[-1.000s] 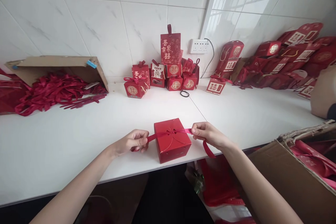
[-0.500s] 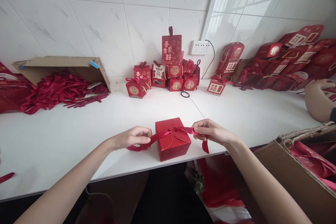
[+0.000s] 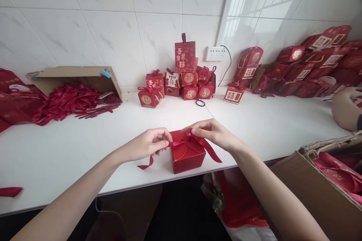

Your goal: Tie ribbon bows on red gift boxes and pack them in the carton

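A closed red gift box (image 3: 187,159) sits near the table's front edge, its curved flaps meeting on top. A red ribbon (image 3: 210,151) passes across the top of the box at the middle. My left hand (image 3: 152,144) pinches one side of the ribbon at the box's left edge, and that loose end hangs below the fingers. Over the box's top right, my right hand (image 3: 212,132) is closed on the other side of the ribbon, whose tail drops toward the table. The right fingertips partly hide the crossing at the centre.
Finished-looking red boxes (image 3: 189,79) stand against the tiled wall. At left, a cardboard box (image 3: 70,70) lies with a heap of ribbons (image 3: 68,101). More red boxes (image 3: 305,64) pile up at right, near another person's arm (image 3: 346,107). A carton (image 3: 299,180) stands at lower right.
My right hand has moved left, carrying its ribbon side over the box top. My left hand has shifted slightly right and up, closer to the box. The gift box has barely moved.
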`<state>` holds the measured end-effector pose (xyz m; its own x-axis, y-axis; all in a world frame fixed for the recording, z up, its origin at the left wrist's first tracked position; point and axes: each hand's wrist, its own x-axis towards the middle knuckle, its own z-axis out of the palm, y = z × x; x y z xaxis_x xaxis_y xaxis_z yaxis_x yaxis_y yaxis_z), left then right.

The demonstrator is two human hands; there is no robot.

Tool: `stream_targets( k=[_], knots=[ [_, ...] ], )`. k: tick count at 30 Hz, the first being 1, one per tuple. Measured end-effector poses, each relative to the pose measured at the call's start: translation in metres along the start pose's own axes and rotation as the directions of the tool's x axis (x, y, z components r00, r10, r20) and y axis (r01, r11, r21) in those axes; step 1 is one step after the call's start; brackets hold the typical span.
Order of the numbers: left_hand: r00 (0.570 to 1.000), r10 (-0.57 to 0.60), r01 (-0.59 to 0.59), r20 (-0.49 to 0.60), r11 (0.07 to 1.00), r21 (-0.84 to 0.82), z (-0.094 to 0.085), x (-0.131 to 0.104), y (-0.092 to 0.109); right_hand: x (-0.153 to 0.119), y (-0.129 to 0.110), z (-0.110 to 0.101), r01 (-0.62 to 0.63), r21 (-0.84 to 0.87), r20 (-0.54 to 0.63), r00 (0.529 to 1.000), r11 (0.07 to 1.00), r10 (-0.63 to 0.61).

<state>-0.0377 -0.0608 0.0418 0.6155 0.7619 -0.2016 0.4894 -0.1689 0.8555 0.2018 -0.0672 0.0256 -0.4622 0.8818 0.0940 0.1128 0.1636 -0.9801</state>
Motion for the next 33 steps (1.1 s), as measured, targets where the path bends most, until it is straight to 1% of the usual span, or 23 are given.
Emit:
stream_targets(
  k=[2,5,8,10,12,14,17,20,22,23,28,31,33],
  knots=[
    [0.999,0.032,-0.030,-0.017,0.997,0.077,0.000,-0.001,0.000,0.002,0.003,0.006,0.002,-0.033,-0.069,0.998,0.999,-0.005],
    [0.996,0.056,-0.041,-0.066,0.977,0.209,0.002,-0.003,-0.001,0.004,0.008,0.013,0.064,-0.127,-0.132,0.988,0.990,-0.081],
    [0.986,0.090,-0.039,-0.143,0.946,0.321,0.006,-0.004,0.002,0.005,0.014,0.019,0.155,-0.227,-0.158,0.968,0.962,-0.193],
    [0.971,0.155,-0.077,-0.182,0.923,0.376,0.009,-0.005,0.006,0.005,0.018,0.022,0.217,-0.274,-0.165,0.949,0.937,-0.268],
    [0.960,0.207,-0.112,-0.190,0.902,0.418,0.011,-0.007,0.012,0.005,0.021,0.026,0.254,-0.307,-0.163,0.935,0.917,-0.314],
    [0.958,0.213,-0.108,-0.193,0.890,0.442,0.012,-0.008,0.017,0.004,0.024,0.029,0.254,-0.322,-0.171,0.932,0.912,-0.320],
    [0.958,0.169,-0.032,-0.231,0.864,0.502,0.010,-0.008,0.020,0.003,0.025,0.033,0.215,-0.278,-0.242,0.928,0.936,-0.284],
    [0.959,0.154,0.029,-0.236,0.781,0.624,0.007,-0.005,0.021,0.004,0.024,0.035,0.168,-0.235,-0.317,0.918,0.957,-0.239],
    [0.960,0.173,0.025,-0.220,0.729,0.684,0.005,-0.003,0.022,0.004,0.023,0.036,0.136,-0.250,-0.325,0.921,0.959,-0.215],
    [0.959,0.195,0.004,-0.203,0.711,0.703,0.004,-0.002,0.024,0.005,0.022,0.036,0.127,-0.262,-0.321,0.923,0.957,-0.211],
    [0.937,0.347,-0.199,-0.041,0.626,0.754,0.003,0.003,0.037,0.005,0.015,0.035,0.127,-0.323,-0.306,0.924,0.938,-0.231],
    [0.920,0.391,-0.274,0.043,0.561,0.781,0.003,0.009,0.046,0.005,0.013,0.033,0.126,-0.328,-0.268,0.938,0.936,-0.220],
    [0.914,0.395,-0.309,0.089,0.538,0.785,0.001,0.013,0.052,0.005,0.013,0.033,0.132,-0.292,-0.237,0.950,0.947,-0.205]
  ],
)
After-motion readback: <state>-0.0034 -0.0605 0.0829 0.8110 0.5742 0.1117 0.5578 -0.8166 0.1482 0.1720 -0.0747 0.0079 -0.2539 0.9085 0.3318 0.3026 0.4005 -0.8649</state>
